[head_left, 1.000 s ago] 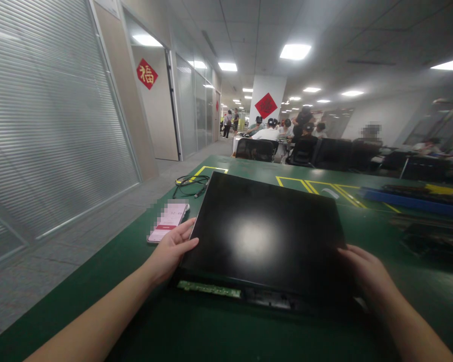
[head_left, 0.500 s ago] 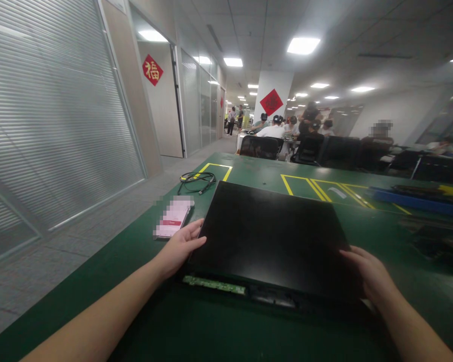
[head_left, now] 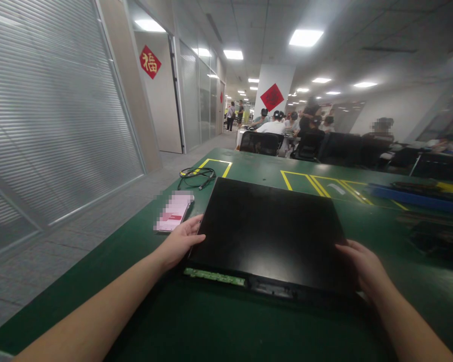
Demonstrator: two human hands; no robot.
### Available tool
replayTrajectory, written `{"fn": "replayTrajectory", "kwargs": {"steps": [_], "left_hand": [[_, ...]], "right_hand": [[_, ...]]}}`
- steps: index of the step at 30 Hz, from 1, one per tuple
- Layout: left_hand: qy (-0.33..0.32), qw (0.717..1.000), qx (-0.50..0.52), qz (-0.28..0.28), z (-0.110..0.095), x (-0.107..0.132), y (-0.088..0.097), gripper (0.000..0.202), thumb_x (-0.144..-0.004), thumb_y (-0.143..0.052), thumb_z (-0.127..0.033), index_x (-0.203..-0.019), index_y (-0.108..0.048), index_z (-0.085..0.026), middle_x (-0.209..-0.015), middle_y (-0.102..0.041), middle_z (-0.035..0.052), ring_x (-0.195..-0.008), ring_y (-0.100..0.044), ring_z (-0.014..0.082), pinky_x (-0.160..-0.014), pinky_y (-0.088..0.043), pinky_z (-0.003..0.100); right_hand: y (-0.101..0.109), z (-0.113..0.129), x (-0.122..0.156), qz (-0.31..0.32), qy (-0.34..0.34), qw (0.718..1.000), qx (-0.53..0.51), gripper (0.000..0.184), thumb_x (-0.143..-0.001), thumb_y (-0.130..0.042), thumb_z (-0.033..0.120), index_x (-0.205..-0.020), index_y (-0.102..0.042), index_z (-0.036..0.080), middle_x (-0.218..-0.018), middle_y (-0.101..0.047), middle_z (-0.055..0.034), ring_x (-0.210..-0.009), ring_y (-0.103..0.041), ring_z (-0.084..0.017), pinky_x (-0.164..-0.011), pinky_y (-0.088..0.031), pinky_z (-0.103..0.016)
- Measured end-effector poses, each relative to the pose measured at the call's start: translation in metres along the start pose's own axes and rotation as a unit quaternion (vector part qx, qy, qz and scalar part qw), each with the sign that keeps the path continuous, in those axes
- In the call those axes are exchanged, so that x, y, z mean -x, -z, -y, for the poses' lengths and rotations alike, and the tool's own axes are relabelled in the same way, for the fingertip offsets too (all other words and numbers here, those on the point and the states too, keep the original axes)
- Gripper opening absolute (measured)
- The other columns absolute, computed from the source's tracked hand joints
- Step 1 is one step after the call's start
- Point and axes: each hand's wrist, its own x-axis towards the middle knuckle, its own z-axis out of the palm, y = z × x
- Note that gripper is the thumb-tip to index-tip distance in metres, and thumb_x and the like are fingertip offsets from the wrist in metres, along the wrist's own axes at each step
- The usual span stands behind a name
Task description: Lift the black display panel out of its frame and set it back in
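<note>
A dark display panel [head_left: 272, 231] lies face up before me, over the green table. Along its near edge shows a strip of green circuit board [head_left: 215, 276]. My left hand [head_left: 183, 240] grips the panel's left edge, thumb on top and fingers at the side. On the opposite edge, my right hand [head_left: 362, 261] holds it with the thumb over the rim; its lower fingers are hidden beneath. Close to my left hand rests a phone [head_left: 174, 211] with a lit, partly blurred screen.
A coiled black cable [head_left: 197, 177] lies behind the phone on the green table [head_left: 256, 163]. Yellow tape [head_left: 298, 174] marks outlines on the tabletop. To the right are a blue tray [head_left: 400, 196] and dark parts [head_left: 434, 236]. People sit beyond, near black chairs [head_left: 262, 143].
The view has shifted slightly, so the panel and table appear a little higher. Both hands keep their hold on the panel's edges.
</note>
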Motion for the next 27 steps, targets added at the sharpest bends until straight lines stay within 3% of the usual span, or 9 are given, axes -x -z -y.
{"fn": "replayTrajectory", "kwargs": {"steps": [3, 16, 21, 27], "left_hand": [[0.006, 1.000, -0.001, -0.005, -0.002, 0.001, -0.002, 0.075, -0.067, -0.086, -0.003, -0.138, -0.068, -0.019, -0.131, -0.082, 0.0124, -0.126, -0.075, 0.0362, -0.113, -0.055, 0.049], [-0.001, 1.000, -0.027, -0.005, -0.002, 0.002, -0.003, 0.068, -0.070, -0.079, 0.000, -0.134, -0.071, -0.020, -0.132, -0.081, 0.0110, -0.130, -0.073, 0.0347, -0.119, -0.050, 0.051], [-0.004, 0.999, -0.037, -0.012, -0.003, 0.004, -0.007, 0.065, -0.068, -0.078, 0.000, -0.129, -0.071, -0.021, -0.140, -0.078, 0.0117, -0.139, -0.066, 0.0354, -0.124, -0.045, 0.053], [-0.020, 0.999, -0.045, -0.017, -0.003, 0.004, -0.008, 0.063, -0.066, -0.078, 0.001, -0.125, -0.072, -0.020, -0.142, -0.076, 0.0129, -0.145, -0.061, 0.0358, -0.126, -0.041, 0.053]], "right_hand": [[-0.001, 0.004, 0.003, -0.008, -0.051, 0.998, -0.022, 0.037, -0.054, -0.086, 0.031, -0.089, -0.076, 0.027, -0.087, -0.083, -0.0057, -0.088, -0.079, -0.031, -0.063, -0.060, -0.035], [-0.004, 0.012, 0.011, 0.010, -0.053, 0.998, -0.013, 0.035, -0.056, -0.084, 0.034, -0.089, -0.074, 0.027, -0.078, -0.081, -0.0048, -0.077, -0.078, -0.031, -0.060, -0.059, -0.038], [-0.003, 0.007, 0.008, 0.019, -0.030, 0.999, -0.011, 0.035, -0.057, -0.083, 0.034, -0.090, -0.073, 0.027, -0.076, -0.079, -0.0039, -0.073, -0.077, -0.030, -0.065, -0.060, -0.040], [-0.002, 0.006, 0.008, 0.025, -0.057, 0.998, -0.025, 0.039, -0.057, -0.085, 0.035, -0.093, -0.073, 0.027, -0.077, -0.079, -0.0035, -0.074, -0.077, -0.031, -0.062, -0.060, -0.040]]}}
